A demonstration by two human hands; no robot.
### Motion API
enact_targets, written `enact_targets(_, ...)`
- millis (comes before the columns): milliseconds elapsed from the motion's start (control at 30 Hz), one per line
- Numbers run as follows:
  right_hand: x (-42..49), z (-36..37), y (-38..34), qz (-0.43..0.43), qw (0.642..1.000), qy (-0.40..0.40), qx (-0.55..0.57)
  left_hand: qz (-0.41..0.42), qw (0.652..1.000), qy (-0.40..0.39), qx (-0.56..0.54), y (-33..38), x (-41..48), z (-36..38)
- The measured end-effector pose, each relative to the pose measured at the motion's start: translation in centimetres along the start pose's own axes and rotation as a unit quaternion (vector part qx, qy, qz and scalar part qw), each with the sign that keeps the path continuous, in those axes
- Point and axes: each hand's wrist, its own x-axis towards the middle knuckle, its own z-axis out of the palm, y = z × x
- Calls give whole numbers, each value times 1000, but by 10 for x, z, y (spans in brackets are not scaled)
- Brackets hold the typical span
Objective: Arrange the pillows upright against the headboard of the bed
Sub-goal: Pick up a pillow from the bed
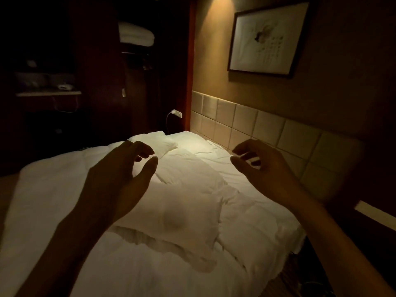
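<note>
Pillows (171, 211) are seen flat, none stood against the headboard (267, 129); left hand (120, 181) and right hand (263, 168) are held loosely curled, gripping nothing.

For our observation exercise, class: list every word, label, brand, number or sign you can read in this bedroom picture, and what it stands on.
No text here can be read.
The framed picture on the wall: rows of small dark marks, perhaps characters, too blurred to read.
The wall socket left of the headboard: no legible marking.
The near pillow and far pillow: plain white, no print visible.
</note>
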Motion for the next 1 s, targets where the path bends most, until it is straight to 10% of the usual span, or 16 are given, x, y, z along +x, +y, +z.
enact_targets(1000,339,192,214,-179,962,-186,85,-233,959,119,110,-51,176,257)
